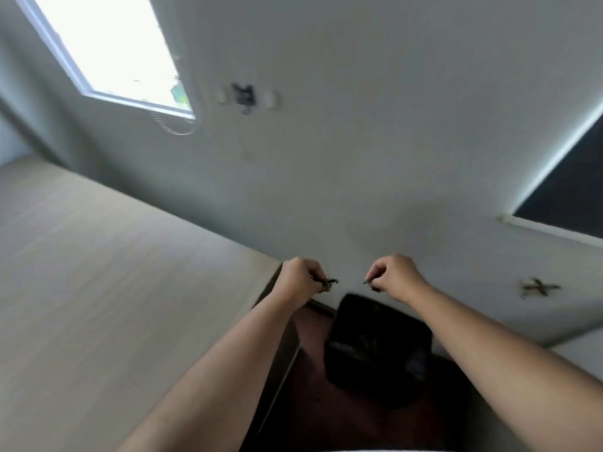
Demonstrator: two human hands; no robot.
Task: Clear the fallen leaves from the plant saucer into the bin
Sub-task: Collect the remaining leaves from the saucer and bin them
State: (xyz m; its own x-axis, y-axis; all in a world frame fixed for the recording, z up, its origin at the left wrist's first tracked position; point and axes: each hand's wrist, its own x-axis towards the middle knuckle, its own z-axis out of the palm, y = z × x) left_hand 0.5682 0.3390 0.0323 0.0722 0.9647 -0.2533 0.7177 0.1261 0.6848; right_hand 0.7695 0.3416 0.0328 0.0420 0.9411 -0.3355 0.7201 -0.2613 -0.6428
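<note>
My left hand (298, 278) is closed in a pinch on dry, dark leaf bits (329, 283) that stick out past the fingers. My right hand (396, 277) is likewise closed on a small dark leaf scrap (370, 283). Both hands hover side by side against the white wall, just above and behind the black bin (378, 347), which stands on the dark reddish floor with some dark litter inside. The plant saucer is not in view. The picture is motion-blurred.
A light wood-grain surface (114, 272) fills the left side, its edge close to my left forearm. The white wall (359, 174) carries a dark fitting (243, 96), a bright window (111, 50) and a dark panel (574, 194). A cross-shaped mark (538, 287) lies at the right.
</note>
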